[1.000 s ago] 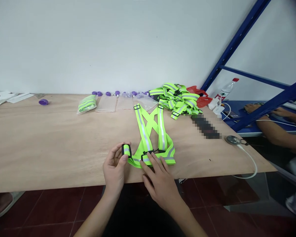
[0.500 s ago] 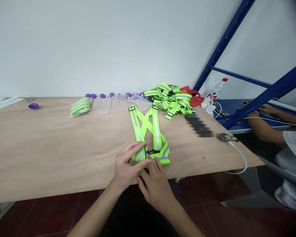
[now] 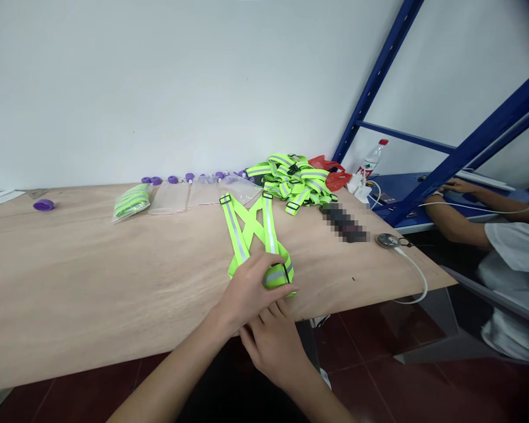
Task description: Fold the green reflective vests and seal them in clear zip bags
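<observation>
A neon-yellow reflective vest harness (image 3: 235,232) with grey stripes lies at the table's front, its two shoulder straps crossing and pointing away from me. My left hand (image 3: 253,288) pinches its lower strap around a black buckle, thumb below and fingers above. Close under it, my right hand (image 3: 275,343) rests at the table edge with fingers stretched forward and thumb apart. The left hand covers those fingertips, so their contact with the strap is hidden. Behind the harness lies a pile of similar harnesses (image 3: 297,176).
Clear plastic bags (image 3: 170,197) lie flat in a row beside a packed bag (image 3: 132,202). Purple caps (image 3: 173,179) line the wall; another purple cap (image 3: 43,205) sits far left. A blurred dark object (image 3: 344,222), a cabled round device (image 3: 388,240) and a co-worker's arm (image 3: 461,226) are at right.
My left hand has moved right along the lower strap, with the buckle now at the harness's right side. My right hand stays beneath it. The camera view has shifted slightly.
</observation>
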Tool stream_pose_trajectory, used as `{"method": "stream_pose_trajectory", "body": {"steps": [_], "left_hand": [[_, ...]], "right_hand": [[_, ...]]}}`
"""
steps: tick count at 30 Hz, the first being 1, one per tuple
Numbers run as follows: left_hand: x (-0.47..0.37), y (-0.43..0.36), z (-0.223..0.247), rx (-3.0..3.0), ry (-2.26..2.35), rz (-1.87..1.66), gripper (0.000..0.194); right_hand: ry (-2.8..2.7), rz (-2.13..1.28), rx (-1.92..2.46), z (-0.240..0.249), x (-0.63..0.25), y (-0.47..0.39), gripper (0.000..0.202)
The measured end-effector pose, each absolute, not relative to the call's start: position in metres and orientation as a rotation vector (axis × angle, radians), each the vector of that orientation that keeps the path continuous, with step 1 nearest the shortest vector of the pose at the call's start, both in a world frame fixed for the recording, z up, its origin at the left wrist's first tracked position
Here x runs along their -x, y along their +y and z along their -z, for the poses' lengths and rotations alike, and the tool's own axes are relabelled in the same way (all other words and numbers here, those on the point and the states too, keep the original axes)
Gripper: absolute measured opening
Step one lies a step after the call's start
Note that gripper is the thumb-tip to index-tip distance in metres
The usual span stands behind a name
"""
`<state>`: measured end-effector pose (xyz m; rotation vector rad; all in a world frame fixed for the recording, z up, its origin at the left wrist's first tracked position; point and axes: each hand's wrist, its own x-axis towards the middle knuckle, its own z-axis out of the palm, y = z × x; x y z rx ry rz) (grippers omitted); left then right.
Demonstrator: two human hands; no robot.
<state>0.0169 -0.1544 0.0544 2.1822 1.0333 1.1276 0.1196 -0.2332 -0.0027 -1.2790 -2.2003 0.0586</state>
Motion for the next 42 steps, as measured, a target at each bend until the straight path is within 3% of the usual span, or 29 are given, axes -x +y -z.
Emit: {"method": "stream_pose_trajectory", "body": {"steps": [8,14,23,33,42], "left_hand": [[-0.049,-0.136,-0.039,-2.702,0.962,-0.585,0.024],[-0.056,-0.135,-0.04,-2.856,0.954,-0.434,0.032],[-0.051,-0.12,-0.036,-2.898,0.885,-0.389,0.039],[-0.049,-0.117,-0.024,-2.846,0.811,-0.476,0.03],[-0.048,-0.12,-0.027,-2.671,0.873,-0.332,0.033]], "right_hand": [[-2.176,-0.104,1.296,0.006,-0.123,-0.237,0.018],[-2.104,-0.086,1.279,0.009,-0.122,-0.238,0.012],[-2.141,-0.195,1.289,0.005,-0.121,-0.238,0.017],[-2.131,-0.233,1.299,0.009,-0.12,-0.242,0.017],[-2.05,-0.224,1.112,0.006,-0.128,-0.238,0.031]]}}
